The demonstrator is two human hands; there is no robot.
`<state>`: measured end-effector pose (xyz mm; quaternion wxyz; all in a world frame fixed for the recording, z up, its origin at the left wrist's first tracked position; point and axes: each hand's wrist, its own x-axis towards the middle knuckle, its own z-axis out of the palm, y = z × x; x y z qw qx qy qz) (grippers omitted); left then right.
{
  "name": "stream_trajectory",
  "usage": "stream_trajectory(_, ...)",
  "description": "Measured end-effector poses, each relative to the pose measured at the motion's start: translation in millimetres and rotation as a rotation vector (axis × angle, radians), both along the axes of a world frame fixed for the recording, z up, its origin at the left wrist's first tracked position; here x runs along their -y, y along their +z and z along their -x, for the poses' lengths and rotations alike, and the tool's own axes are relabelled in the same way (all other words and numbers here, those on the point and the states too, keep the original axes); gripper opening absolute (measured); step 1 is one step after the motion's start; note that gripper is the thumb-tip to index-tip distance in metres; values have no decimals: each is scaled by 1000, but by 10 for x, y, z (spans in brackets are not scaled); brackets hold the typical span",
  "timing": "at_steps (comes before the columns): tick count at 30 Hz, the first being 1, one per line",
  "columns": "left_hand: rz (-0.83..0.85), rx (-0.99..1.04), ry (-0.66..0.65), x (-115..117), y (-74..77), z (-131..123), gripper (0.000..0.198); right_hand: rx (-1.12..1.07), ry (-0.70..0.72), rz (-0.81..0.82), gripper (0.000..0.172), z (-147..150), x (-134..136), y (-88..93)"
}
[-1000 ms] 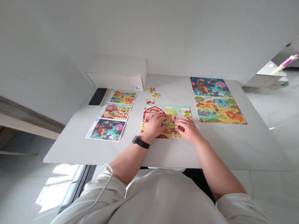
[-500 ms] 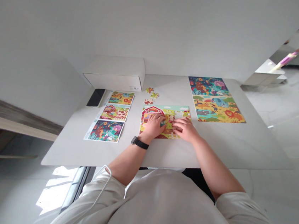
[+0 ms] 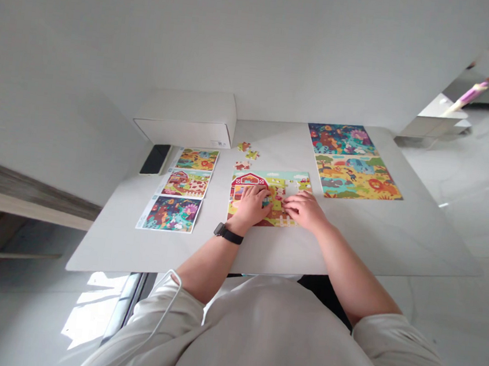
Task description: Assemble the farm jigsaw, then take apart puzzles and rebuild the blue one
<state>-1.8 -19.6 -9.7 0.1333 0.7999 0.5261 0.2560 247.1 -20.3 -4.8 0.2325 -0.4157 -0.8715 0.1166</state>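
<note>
So:
1. The barn jigsaw puzzle (image 3: 276, 205) lies flat on the desk (image 3: 352, 235), partly built, between three printed picture cards (image 3: 185, 183) and two assembled animal puzzles (image 3: 354, 162). A pale gap toward its upper right seems to show the desk through it.
2. The left hand (image 3: 251, 204), with a black wristwatch (image 3: 228, 234) above it, rests on the barn side, its fingers curled down onto the pieces. The right hand (image 3: 305, 208) lies across the lower right, its fingers nearly flat. Neither is wide open or clearly pinching, and the pictures do not show whether either holds a piece.
3. Three loose jigsaw pieces (image 3: 252, 155) sit beyond the puzzle's upper left corner, near but not touching it. A white box (image 3: 185, 118) and a black phone (image 3: 155, 159) lie further off.
4. Pressing or sliding too hard could shift unjoined pieces or push the whole puzzle out of line. A sideways sweep of the left forearm (image 3: 205, 266) could nudge the cards, and the white cable (image 3: 179, 292) on the left sleeve (image 3: 160, 320) could drag across them.
</note>
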Motion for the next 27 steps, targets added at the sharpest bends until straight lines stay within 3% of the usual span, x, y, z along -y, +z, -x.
stream_trajectory(10, 33, -69, 32, 43, 29, -40, 45, 41, -52, -25, 15, 36, 37, 12)
stream_trajectory(16, 46, -79, 29, 63, 65, -51, 45, -50, -52, -24, 18, -12, 14, 8)
stream_trajectory(22, 24, -85, 23, 79, 66, -47, 49, -136, -201, 58, 19, -122, -6, 2)
stream_trajectory(27, 40, -79, -5, 47, 20, -29, 55, -121, -203, 154, 18, -138, -20, -75)
